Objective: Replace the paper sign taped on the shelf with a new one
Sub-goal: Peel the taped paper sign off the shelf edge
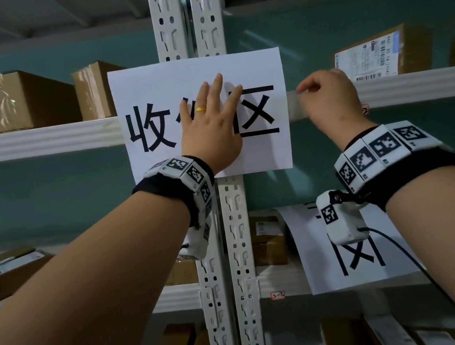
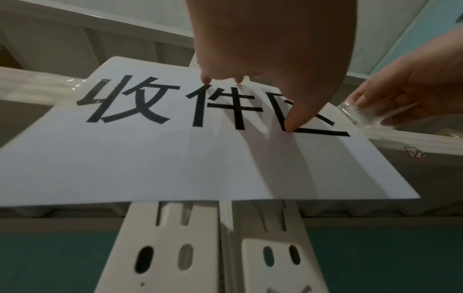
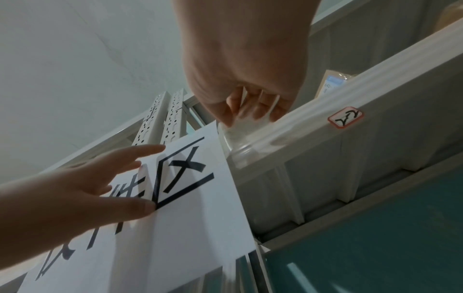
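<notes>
A white paper sign with large black characters lies against the white shelf uprights and the shelf beam. My left hand presses flat on the middle of the sign, fingers straight and spread. My right hand is at the sign's right edge, its fingers curled and pinching a strip of clear tape that runs from the paper onto the beam. The right wrist view shows the tape under the fingertips. Shiny tape also shows at the sign's left edge.
A second printed sign lies on the lower shelf at the right, partly behind my right wrist. Cardboard boxes stand on the upper shelf at the left, and a labelled parcel at the right. More boxes fill the lower shelves.
</notes>
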### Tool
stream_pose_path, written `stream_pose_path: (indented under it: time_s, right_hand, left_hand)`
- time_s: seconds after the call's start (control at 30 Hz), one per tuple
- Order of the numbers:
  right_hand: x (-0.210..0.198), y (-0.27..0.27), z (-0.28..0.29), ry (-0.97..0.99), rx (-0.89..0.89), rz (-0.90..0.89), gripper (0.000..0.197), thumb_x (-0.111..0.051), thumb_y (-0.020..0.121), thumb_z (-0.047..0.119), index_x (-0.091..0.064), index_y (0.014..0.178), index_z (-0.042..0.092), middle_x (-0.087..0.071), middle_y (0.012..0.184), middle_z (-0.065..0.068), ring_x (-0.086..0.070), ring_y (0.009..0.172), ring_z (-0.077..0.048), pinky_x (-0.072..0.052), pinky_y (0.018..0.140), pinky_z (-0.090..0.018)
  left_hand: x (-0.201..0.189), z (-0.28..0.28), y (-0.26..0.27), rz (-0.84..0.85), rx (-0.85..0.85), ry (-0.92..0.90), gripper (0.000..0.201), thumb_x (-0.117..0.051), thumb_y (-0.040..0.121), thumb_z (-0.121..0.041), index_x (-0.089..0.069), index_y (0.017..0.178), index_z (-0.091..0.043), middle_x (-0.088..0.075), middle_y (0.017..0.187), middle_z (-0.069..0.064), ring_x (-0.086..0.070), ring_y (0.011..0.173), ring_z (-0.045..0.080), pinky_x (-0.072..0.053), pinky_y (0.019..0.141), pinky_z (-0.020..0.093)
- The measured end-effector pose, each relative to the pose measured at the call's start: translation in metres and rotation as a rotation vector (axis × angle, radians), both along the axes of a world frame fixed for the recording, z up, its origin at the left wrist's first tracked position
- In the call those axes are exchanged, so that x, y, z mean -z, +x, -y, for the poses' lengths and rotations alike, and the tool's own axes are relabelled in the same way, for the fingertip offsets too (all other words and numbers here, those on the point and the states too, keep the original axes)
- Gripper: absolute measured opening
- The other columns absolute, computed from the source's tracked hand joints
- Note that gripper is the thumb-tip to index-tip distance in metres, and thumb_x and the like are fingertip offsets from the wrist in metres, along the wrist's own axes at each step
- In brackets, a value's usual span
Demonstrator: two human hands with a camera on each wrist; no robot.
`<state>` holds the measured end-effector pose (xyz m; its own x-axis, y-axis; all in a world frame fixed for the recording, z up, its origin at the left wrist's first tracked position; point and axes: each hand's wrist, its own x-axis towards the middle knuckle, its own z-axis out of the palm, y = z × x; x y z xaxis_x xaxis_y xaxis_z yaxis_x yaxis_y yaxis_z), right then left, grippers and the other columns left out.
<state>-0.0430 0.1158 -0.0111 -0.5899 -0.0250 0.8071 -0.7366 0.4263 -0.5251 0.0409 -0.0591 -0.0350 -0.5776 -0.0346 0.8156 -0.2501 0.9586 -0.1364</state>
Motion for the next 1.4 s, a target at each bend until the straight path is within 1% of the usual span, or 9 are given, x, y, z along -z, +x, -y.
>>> stream_pose_path:
  time_s: [0.07, 0.1, 0.2, 0.3, 0.6, 0.77, 1.07, 1.27, 1.4]
  right_hand:
    - [0.0, 0.004, 0.003, -0.029, 0.044, -0.004, 0.023, -0.048, 0.086, 0.014, -0.069, 0.096, 0.019, -0.05, 0.124, -0.005, -0.053, 0.11, -0.024, -0.043, 0.087, -0.03]
    - [0.0, 0.006, 0.005, -0.037, 0.064, -0.008, 0.023, -0.049, 0.086, 0.015, -0.069, 0.096, 0.019, -0.049, 0.125, -0.005, -0.051, 0.113, -0.025, -0.043, 0.091, -0.031]
    - [0.002, 0.014, 0.011, -0.03, 0.107, -0.019, 0.027, -0.049, 0.087, 0.017, -0.065, 0.108, 0.018, -0.047, 0.131, -0.007, -0.043, 0.122, -0.028, -0.037, 0.104, -0.038]
    - [0.002, 0.024, 0.018, -0.039, 0.138, -0.047, 0.033, -0.047, 0.087, 0.015, -0.059, 0.118, 0.019, -0.046, 0.134, -0.007, -0.04, 0.126, -0.027, -0.035, 0.107, -0.04]
    - [-0.012, 0.061, 0.052, -0.064, 0.118, -0.165, 0.034, -0.048, 0.084, 0.011, -0.056, 0.117, 0.018, -0.049, 0.131, -0.005, -0.042, 0.125, -0.025, -0.032, 0.105, -0.032]
    - [-0.016, 0.076, 0.071, -0.056, 0.07, -0.18, 0.032, -0.047, 0.083, 0.01, -0.058, 0.112, 0.017, -0.05, 0.128, -0.005, -0.041, 0.126, -0.025, -0.034, 0.107, -0.035]
    - [-0.016, 0.1, 0.109, -0.024, -0.003, -0.175, 0.028, -0.049, 0.087, 0.011, -0.059, 0.112, 0.016, -0.051, 0.126, -0.005, -0.039, 0.125, -0.024, -0.03, 0.102, -0.027]
    - [-0.015, 0.113, 0.136, 0.012, -0.052, -0.172, 0.025, -0.048, 0.087, 0.011, -0.06, 0.109, 0.016, -0.054, 0.124, -0.004, -0.042, 0.123, -0.024, -0.034, 0.101, -0.029]
    - [-0.015, 0.118, 0.154, 0.054, -0.092, -0.135, 0.028, -0.05, 0.086, 0.013, -0.06, 0.112, 0.016, -0.054, 0.124, -0.005, -0.045, 0.121, -0.024, -0.038, 0.104, -0.034]
  left_hand:
    - [0.002, 0.006, 0.003, 0.015, 0.001, 0.01, 0.074, -0.05, 0.09, -0.03, -0.008, 0.151, -0.03, 0.004, 0.162, 0.006, 0.003, 0.149, 0.027, -0.002, 0.118, 0.055]
    - [0.003, 0.009, 0.004, 0.023, 0.002, 0.015, 0.074, -0.05, 0.09, -0.031, -0.008, 0.151, -0.03, 0.004, 0.162, 0.005, 0.003, 0.149, 0.027, -0.002, 0.118, 0.055]
    - [0.004, 0.017, 0.009, 0.045, 0.011, 0.022, 0.074, -0.05, 0.09, -0.034, -0.009, 0.151, -0.03, 0.004, 0.162, 0.006, 0.003, 0.149, 0.027, -0.002, 0.118, 0.056]
    - [0.004, 0.025, 0.016, 0.061, 0.011, 0.01, 0.073, -0.049, 0.091, -0.035, -0.008, 0.151, -0.028, 0.005, 0.162, 0.006, 0.004, 0.149, 0.027, -0.001, 0.118, 0.056]
    - [-0.006, 0.049, 0.041, 0.061, 0.017, -0.016, 0.071, -0.049, 0.091, -0.035, -0.012, 0.151, -0.027, 0.001, 0.162, 0.006, 0.003, 0.149, 0.027, 0.001, 0.117, 0.057]
    - [-0.009, 0.066, 0.056, 0.058, 0.009, -0.026, 0.071, -0.05, 0.09, -0.038, -0.014, 0.15, -0.028, 0.0, 0.162, 0.004, 0.003, 0.149, 0.027, 0.0, 0.117, 0.058]
    - [-0.01, 0.094, 0.076, 0.069, -0.009, 0.027, 0.073, -0.051, 0.089, -0.044, -0.012, 0.15, -0.032, 0.001, 0.162, 0.0, 0.001, 0.149, 0.023, -0.005, 0.116, 0.061]
    - [-0.005, 0.115, 0.087, 0.011, 0.059, 0.038, 0.073, -0.049, 0.089, -0.052, -0.015, 0.15, -0.03, -0.005, 0.162, 0.003, -0.003, 0.149, 0.025, -0.014, 0.118, 0.053]
    - [-0.006, 0.124, 0.097, -0.119, 0.178, 0.196, 0.072, -0.047, 0.092, -0.045, -0.014, 0.151, -0.022, -0.005, 0.161, 0.005, -0.002, 0.149, 0.026, -0.02, 0.117, 0.043]
